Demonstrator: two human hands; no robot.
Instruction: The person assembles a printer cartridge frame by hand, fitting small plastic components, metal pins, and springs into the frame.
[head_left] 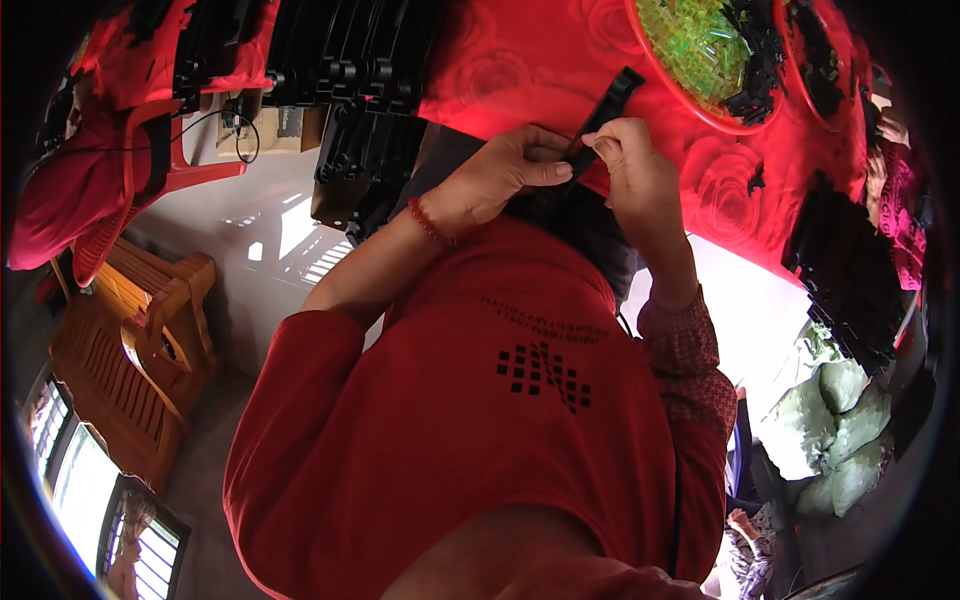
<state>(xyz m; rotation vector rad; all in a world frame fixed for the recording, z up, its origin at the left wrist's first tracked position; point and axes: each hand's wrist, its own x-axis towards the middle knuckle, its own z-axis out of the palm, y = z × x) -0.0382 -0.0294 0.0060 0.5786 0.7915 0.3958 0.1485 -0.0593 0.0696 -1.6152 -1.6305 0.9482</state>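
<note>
A long, narrow black plastic part (612, 98) slants up and away from my body, just past the table's near edge. My left hand (500, 178) is closed round its lower portion, thumb on top. My right hand (643, 180) is curled in a pinch, with thumb and forefinger against the part's side at mid-length. Whatever small thing may be between those fingertips is hidden. Beyond, at the upper right, a red bowl (672, 96) contains yellow-green clear pieces (695, 50) and small black pieces (755, 60).
Red rose-patterned cloth (500, 85) covers the table. Long black parts (345, 50) lie in rows at the upper left. A second red basin (835, 118) stands at the right, near another person's hand (893, 127). A red plastic chair (195, 175) and pale sacks (835, 420) flank me.
</note>
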